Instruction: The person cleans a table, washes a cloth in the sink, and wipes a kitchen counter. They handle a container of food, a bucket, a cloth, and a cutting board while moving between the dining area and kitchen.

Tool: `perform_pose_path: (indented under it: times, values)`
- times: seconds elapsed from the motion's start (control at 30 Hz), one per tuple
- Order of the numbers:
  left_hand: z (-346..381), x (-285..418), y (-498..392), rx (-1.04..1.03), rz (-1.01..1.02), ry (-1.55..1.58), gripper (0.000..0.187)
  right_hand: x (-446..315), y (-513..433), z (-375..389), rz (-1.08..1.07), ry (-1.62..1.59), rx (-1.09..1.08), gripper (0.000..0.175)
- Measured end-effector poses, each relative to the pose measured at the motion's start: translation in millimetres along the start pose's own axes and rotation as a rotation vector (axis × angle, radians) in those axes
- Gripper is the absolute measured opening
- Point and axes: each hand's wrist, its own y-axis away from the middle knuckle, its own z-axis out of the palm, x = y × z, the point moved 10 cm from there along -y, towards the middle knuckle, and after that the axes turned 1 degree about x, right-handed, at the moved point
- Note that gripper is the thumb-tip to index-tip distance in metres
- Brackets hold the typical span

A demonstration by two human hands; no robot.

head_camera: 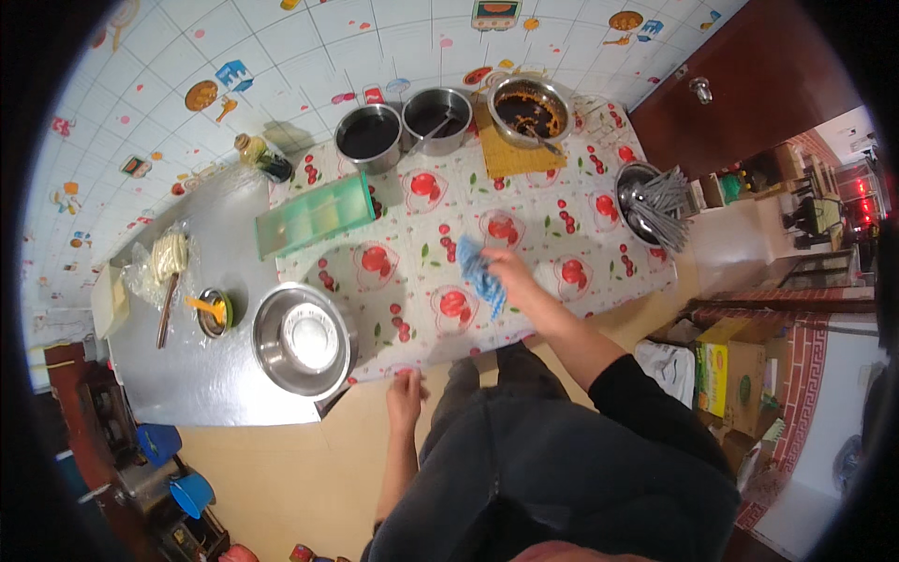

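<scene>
A crumpled blue and white cloth (480,275) is in my right hand (511,278), above or on the patterned tablecloth (523,309) near the middle of the table. My left hand (405,400) hangs at the table's front edge; its fingers are partly curled, and whether they touch the edge is unclear. Left of that hand stands a large steel bowl (265,344). Behind the bowl lies a green translucent tray or lidded box (316,216).
Along the wall stand two steel pots (370,138) (437,121) of dark liquid and a steel bowl (566,95) of dark sauce on a yellow mat (516,160). A bowl of steel utensils (635,200) sits at right. At left are a bottle (263,159) and a small bowl (215,313).
</scene>
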Motion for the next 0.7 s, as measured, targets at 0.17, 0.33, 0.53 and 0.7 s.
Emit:
perform_pose_path:
  times: [0.17, 0.33, 0.53, 0.7]
  values:
    - [43, 147, -16, -0.130, 0.526, 0.191, 0.044, -94, 77, 4, -0.135, -0.829, -0.130, 0.052]
    - [95, 253, 20, -0.244, 0.947, 0.192, 0.067, -92, 117, 7, -0.169, -0.913, -0.078, 0.036]
    - [156, 235, -7, -0.545, 0.675, 0.341, 0.045, -25, 127, 15, -0.147, -0.688, 0.257, 0.018]
    - [156, 206, -49, -0.217, 0.433, 0.382, 0.039, -47, 172, -3, -0.412, 0.481, 0.464, 0.028]
